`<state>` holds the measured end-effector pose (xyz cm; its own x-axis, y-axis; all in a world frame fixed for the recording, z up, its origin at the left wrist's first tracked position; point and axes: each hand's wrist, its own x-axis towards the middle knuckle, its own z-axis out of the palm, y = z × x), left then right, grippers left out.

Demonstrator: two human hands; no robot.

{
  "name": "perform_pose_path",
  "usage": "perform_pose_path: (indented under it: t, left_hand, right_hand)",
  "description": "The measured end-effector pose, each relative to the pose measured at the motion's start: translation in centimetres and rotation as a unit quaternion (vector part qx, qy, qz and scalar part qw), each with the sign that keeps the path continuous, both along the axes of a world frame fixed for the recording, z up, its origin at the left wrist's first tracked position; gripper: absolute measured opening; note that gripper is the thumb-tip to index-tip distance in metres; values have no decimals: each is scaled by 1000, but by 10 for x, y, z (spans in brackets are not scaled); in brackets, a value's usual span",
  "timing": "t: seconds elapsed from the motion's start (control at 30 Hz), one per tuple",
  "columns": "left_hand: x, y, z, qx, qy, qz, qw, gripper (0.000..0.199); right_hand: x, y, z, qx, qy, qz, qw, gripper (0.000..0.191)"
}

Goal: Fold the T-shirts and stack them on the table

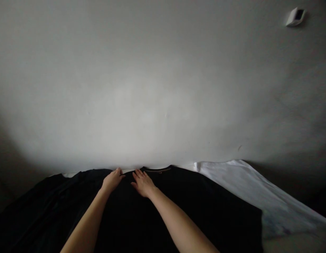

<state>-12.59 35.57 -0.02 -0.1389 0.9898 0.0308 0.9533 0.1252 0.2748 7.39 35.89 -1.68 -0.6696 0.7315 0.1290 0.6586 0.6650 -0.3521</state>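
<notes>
A black T-shirt (pixel 199 207) lies spread out in front of me, its neckline at the far edge by the wall. My left hand (pixel 112 181) is at the shirt's left shoulder edge, fingers curled over it and thumb on the near side. Just left of the collar, my right hand (pixel 144 183) rests flat on the cloth with its fingers stretched out. Both forearms cross over the shirt and hide part of it.
More dark clothing (pixel 52 200) lies rumpled at the left. On the right is a white garment (pixel 252 189), partly beneath the black shirt. A pale wall (pixel 152 88) rises behind, with a small white device (pixel 295 17) mounted high at the right.
</notes>
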Motion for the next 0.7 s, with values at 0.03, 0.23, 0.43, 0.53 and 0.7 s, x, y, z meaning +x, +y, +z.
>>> perform_pose_path:
  t: [0.03, 0.23, 0.43, 0.53, 0.7]
  left_hand:
    - [-4, 0, 1, -5, -10, -3, 1000, 25]
    - [-39, -6, 30, -132, -124, -68, 981, 36]
    - [-63, -38, 53, -191, -247, -81, 947, 48]
    - [-72, -46, 51, -151, -85, -51, 984, 32]
    - [-67, -56, 50, -78, 71, -25, 994, 12]
  right_hand:
    - [-2, 3, -3, 0, -1, -14, 1000, 60]
    - [0, 5, -8, -1, 6, -37, 999, 65]
    - [-2, 3, -6, -3, -4, -35, 999, 68]
    - [-1, 3, -6, -6, -10, -34, 999, 68]
    - [0, 1, -4, 6, -8, -41, 999, 67]
